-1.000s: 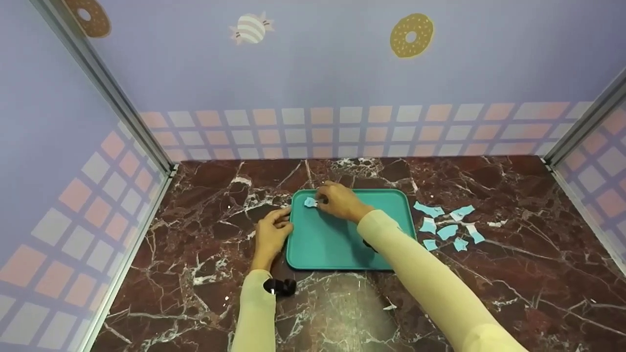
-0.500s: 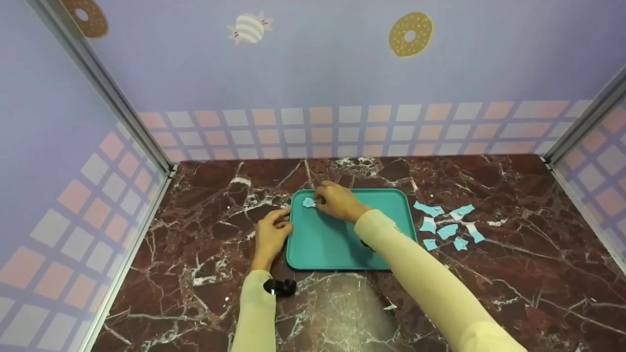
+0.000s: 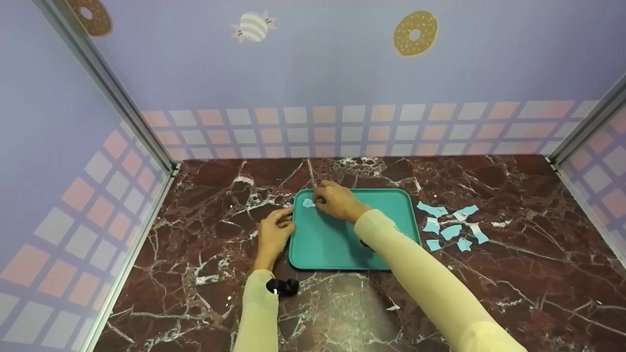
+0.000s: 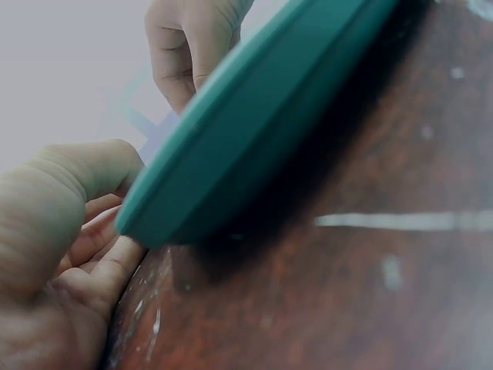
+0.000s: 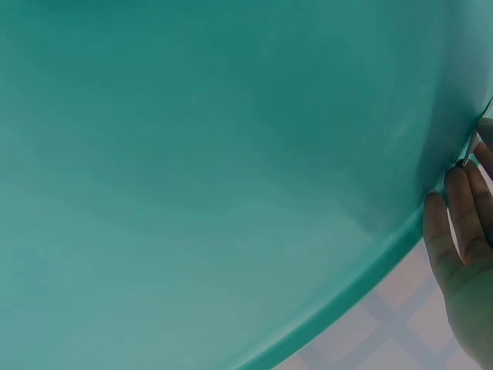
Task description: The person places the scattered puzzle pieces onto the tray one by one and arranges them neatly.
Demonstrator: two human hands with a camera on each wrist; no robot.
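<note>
Near the far left corner of a teal tray [image 3: 337, 247], a small torn piece of light blue paper [image 3: 308, 203] lies at the fingertips of my right hand [image 3: 337, 199]. Thumb and index finger pinch its right edge. In the right wrist view the fingers of the right hand [image 5: 466, 223] reach to the tray's rim [image 5: 339, 312], the paper mostly hidden. My left hand [image 3: 274, 236] rests at the tray's left side, relaxed fingers touching the rim. Seen from the left wrist, the left hand's thumb [image 4: 96, 166] lies along the tray edge [image 4: 231, 146].
Several torn blue and white paper pieces [image 3: 451, 231] are scattered right of the tray on the dark red marbled tabletop [image 3: 205, 234]. A patterned back wall [image 3: 332, 73] and side panels enclose the table. A black wrist camera [image 3: 283, 287] sits on the left sleeve.
The paper piece has shifted slightly left toward the tray's left rim, with the right hand staying on it. The left hand holds its place, and the head view has moved a little.
</note>
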